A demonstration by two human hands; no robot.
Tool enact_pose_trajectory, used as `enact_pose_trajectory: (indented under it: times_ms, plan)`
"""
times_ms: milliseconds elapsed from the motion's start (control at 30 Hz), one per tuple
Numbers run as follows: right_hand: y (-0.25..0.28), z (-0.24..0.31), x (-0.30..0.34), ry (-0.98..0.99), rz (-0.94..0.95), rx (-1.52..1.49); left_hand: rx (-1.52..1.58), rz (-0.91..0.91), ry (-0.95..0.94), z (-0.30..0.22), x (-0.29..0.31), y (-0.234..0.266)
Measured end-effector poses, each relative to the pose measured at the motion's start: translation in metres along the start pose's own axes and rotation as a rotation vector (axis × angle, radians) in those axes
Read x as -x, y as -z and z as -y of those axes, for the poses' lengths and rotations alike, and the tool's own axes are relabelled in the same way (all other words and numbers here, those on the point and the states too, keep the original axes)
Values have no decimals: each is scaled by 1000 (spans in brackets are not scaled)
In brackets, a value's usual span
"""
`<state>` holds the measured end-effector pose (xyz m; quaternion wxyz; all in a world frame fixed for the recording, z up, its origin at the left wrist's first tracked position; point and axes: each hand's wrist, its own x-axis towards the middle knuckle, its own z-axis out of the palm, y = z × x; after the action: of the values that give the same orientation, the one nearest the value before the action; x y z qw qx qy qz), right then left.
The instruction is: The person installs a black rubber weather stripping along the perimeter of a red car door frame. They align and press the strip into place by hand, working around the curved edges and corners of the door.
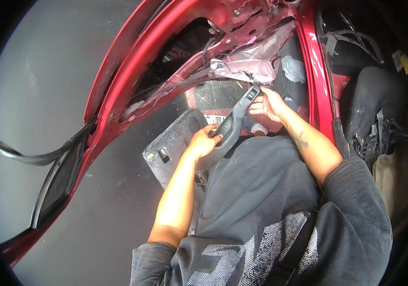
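armrest trim (235, 121) | left hand (203, 141) lower end | right hand (269, 104) upper end

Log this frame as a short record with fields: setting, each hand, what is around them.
setting: open red car door, inner trim stripped off
left hand: grips the lower end of a dark armrest switch panel
right hand: holds the panel's upper end, by the switches
nearby: grey door trim panel below the hands; clear plastic sheet on the door; loose black rubber seal

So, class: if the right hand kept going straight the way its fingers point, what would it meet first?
The right hand points up-left, already touching the armrest. Beyond that, probably the plastic sheet on the red door; depth is unclear.
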<state>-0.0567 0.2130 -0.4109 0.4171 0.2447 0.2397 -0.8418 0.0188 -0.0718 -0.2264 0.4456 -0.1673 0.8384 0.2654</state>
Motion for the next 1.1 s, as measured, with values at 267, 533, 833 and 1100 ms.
enact_pose_trajectory:
  times_ms: [267,533,833,1100]
  plan:
    - [-31,8,35,70,-162,200,62,18,-4,40,-9,-55]
    - [-29,-5,41,-29,-136,17,122,-88,64,17,12,-71]
    - [-12,-7,35,-46,-103,-164,64,-114,150,-11,22,-94]
    - [-12,1,39,-95,-74,-110,58,-109,186,-16,25,-99]
